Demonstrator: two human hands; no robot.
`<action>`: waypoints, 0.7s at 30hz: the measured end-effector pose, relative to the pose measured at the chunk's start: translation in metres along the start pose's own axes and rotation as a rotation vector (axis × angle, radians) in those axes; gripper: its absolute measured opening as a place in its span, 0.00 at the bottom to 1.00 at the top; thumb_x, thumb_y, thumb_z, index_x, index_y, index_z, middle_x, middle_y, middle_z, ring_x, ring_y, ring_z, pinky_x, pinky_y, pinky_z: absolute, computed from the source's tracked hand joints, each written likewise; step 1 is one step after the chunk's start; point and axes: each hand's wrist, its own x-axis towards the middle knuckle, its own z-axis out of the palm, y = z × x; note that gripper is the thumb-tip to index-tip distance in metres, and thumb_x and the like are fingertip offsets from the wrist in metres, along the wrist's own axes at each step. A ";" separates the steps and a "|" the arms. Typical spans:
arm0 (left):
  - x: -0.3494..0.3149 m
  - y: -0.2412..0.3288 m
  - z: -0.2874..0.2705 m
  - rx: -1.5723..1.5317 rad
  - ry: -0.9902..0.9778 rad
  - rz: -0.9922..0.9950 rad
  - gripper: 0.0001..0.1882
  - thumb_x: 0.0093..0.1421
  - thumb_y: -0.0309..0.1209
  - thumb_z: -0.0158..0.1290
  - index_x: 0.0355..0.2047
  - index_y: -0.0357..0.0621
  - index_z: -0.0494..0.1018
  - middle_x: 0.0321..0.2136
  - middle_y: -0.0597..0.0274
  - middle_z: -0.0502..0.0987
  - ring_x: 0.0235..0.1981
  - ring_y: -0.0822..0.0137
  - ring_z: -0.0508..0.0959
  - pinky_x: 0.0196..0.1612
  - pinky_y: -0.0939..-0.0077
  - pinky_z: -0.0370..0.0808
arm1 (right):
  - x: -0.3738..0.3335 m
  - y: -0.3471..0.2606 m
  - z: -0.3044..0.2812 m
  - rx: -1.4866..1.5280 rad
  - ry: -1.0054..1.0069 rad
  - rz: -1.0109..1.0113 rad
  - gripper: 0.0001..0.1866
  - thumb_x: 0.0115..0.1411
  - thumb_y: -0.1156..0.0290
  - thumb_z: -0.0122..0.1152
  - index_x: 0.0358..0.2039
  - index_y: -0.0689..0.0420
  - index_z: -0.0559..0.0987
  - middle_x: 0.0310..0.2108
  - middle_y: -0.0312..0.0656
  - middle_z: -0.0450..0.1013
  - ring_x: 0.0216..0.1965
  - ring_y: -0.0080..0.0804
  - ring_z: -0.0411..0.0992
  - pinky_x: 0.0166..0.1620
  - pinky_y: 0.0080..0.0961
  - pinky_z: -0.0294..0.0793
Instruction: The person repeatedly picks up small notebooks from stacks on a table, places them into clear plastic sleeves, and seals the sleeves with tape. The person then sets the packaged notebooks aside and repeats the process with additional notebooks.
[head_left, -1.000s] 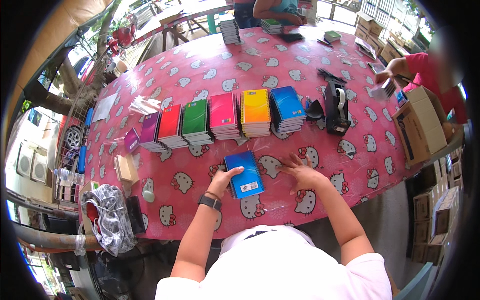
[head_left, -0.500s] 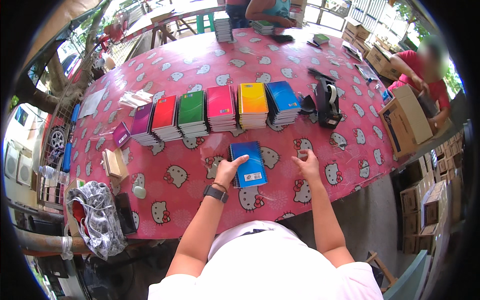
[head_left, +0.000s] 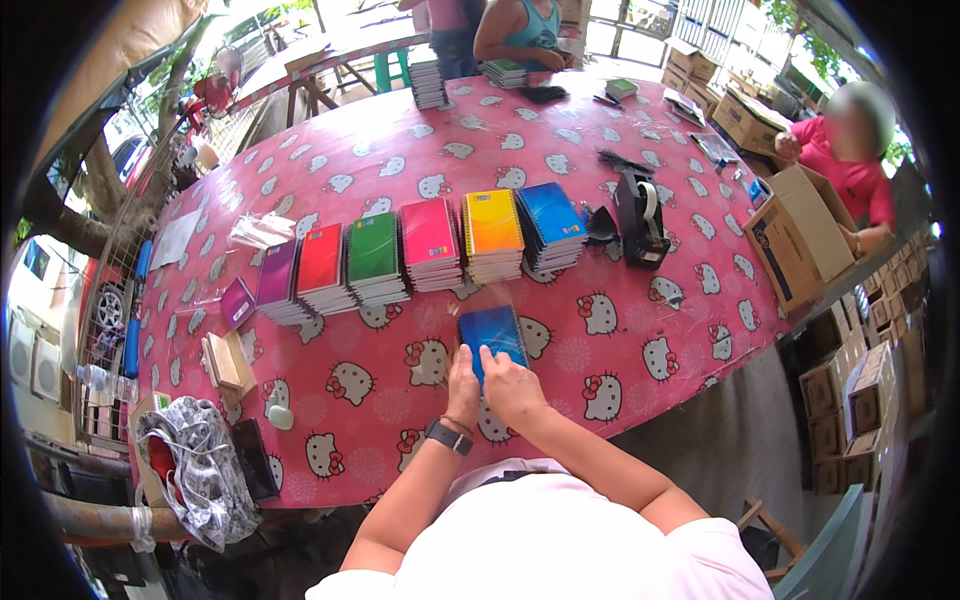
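Note:
A blue spiral notebook (head_left: 497, 332) lies before me on the pink patterned tablecloth, with what looks like clear plastic at its far edge. My left hand (head_left: 462, 388) holds it at the lower left, fingers along its side. Over its lower part, my right hand (head_left: 513, 388) is closed, with fingertips pressing on the cover near the left hand. Beyond it stand stacks of spiral notebooks in a row: purple (head_left: 278, 275), red (head_left: 322, 258), green (head_left: 376, 248), pink (head_left: 431, 233), yellow (head_left: 493, 224) and blue (head_left: 551, 215).
A black tape dispenser (head_left: 643, 225) stands right of the stacks. At left are a small purple notebook (head_left: 237, 302), a wooden holder (head_left: 228, 362), a pale computer mouse (head_left: 280, 417) and a patterned bag (head_left: 200, 460). A person at right handles a cardboard box (head_left: 800, 240).
My right hand has come in from the right onto the notebook. My left hand has shifted to its lower left side. The view has tilted a little.

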 end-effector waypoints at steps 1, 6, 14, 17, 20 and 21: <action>0.000 0.000 0.000 0.108 0.004 0.023 0.25 0.63 0.47 0.43 0.50 0.38 0.64 0.44 0.57 0.68 0.46 0.65 0.66 0.51 0.71 0.62 | -0.005 0.001 -0.008 -0.011 -0.048 -0.059 0.25 0.52 0.70 0.56 0.51 0.64 0.68 0.37 0.51 0.71 0.36 0.49 0.74 0.42 0.37 0.75; 0.016 -0.022 -0.014 0.403 -0.056 0.162 0.36 0.58 0.49 0.49 0.59 0.38 0.56 0.54 0.40 0.58 0.57 0.47 0.57 0.60 0.57 0.51 | -0.010 0.037 -0.042 0.285 -0.301 -0.399 0.21 0.50 0.67 0.62 0.43 0.63 0.74 0.39 0.48 0.72 0.38 0.43 0.72 0.41 0.36 0.73; 0.006 -0.014 -0.022 0.905 0.032 0.337 0.30 0.58 0.45 0.48 0.57 0.42 0.59 0.53 0.48 0.64 0.54 0.50 0.62 0.56 0.54 0.55 | 0.038 0.067 0.008 -0.258 0.167 -0.323 0.27 0.64 0.57 0.39 0.63 0.50 0.57 0.66 0.36 0.47 0.67 0.32 0.41 0.61 0.55 0.38; -0.028 0.038 -0.054 1.378 -0.247 0.471 0.23 0.55 0.39 0.52 0.50 0.44 0.68 0.46 0.56 0.71 0.48 0.57 0.68 0.50 0.58 0.60 | 0.036 0.070 0.007 -0.292 0.111 -0.292 0.28 0.65 0.56 0.37 0.64 0.49 0.53 0.67 0.34 0.44 0.68 0.32 0.37 0.61 0.57 0.36; -0.046 0.064 -0.079 1.571 -0.461 0.416 0.15 0.43 0.31 0.60 0.34 0.49 0.75 0.35 0.66 0.76 0.41 0.68 0.72 0.41 0.68 0.62 | 0.035 0.067 0.005 -0.298 0.096 -0.287 0.28 0.65 0.56 0.37 0.64 0.49 0.53 0.67 0.34 0.43 0.68 0.32 0.38 0.61 0.58 0.37; -0.047 0.064 -0.082 1.558 -0.427 0.435 0.15 0.43 0.31 0.61 0.33 0.48 0.75 0.35 0.66 0.76 0.41 0.67 0.72 0.42 0.67 0.62 | 0.035 0.068 0.007 -0.307 0.100 -0.294 0.28 0.65 0.56 0.37 0.64 0.50 0.54 0.67 0.34 0.44 0.68 0.32 0.38 0.61 0.58 0.37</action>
